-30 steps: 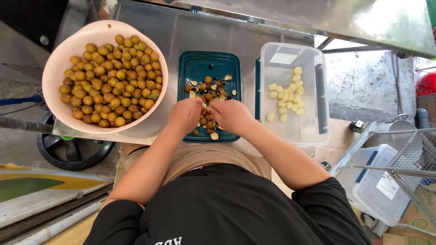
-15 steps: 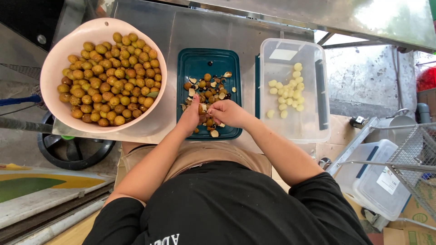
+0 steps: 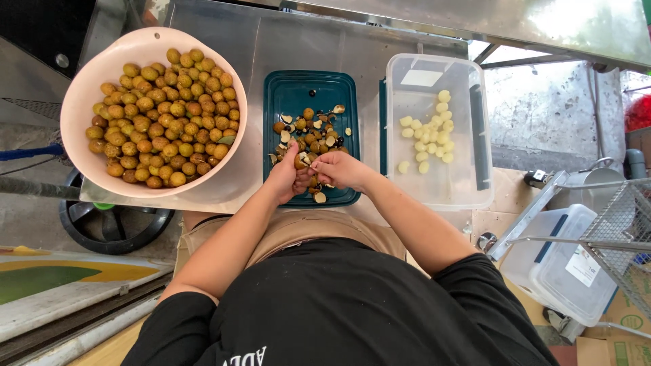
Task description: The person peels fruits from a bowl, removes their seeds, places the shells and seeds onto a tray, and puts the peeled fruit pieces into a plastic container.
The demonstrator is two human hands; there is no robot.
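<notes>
My left hand (image 3: 288,177) and my right hand (image 3: 342,169) meet over the near end of a dark green tray (image 3: 293,95) strewn with brown shell pieces (image 3: 313,132). Between their fingertips they pinch a small brown longan fruit (image 3: 303,163), partly hidden by the fingers. A pale pink bowl (image 3: 88,95) heaped with whole brown longans (image 3: 163,115) stands to the left. On the right, a clear plastic tub (image 3: 468,183) holds several peeled pale yellow fruits (image 3: 428,132).
Everything rests on a steel table (image 3: 305,41). Below to the right are a lidded plastic box (image 3: 566,264) and a wire rack (image 3: 627,237). A black round base (image 3: 108,230) sits under the table's left edge.
Both hands drew slightly nearer to me and closer together over the tray's near end. The left thumb now points up beside the fruit.
</notes>
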